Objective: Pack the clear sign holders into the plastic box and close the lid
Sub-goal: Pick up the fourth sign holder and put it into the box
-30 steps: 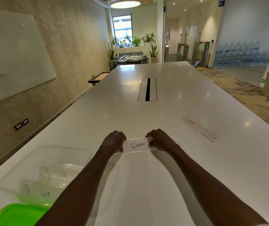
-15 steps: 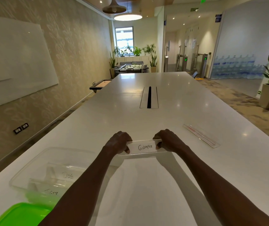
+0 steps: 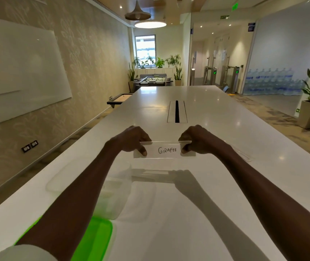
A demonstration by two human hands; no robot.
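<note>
sign holder (image 3: 166,150) raised off table (image 3: 225,185), both hands gripping

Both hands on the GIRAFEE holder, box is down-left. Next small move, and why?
Probably carry the clear sign holder labelled GIRAFEE left and toward the body, over the open clear plastic box. Left hand and right hand pinch its ends above the white table, and the green lid is off.

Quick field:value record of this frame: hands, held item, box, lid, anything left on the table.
left hand: pinching left end of sign holder
right hand: pinching right end
sign holder: clear, card reads "GIRAFEE", held above the table
plastic box: clear, open, at left, partly behind left forearm
lid: green, off, lying near the box
second holder: lying flat on the table, right of the hands
</note>
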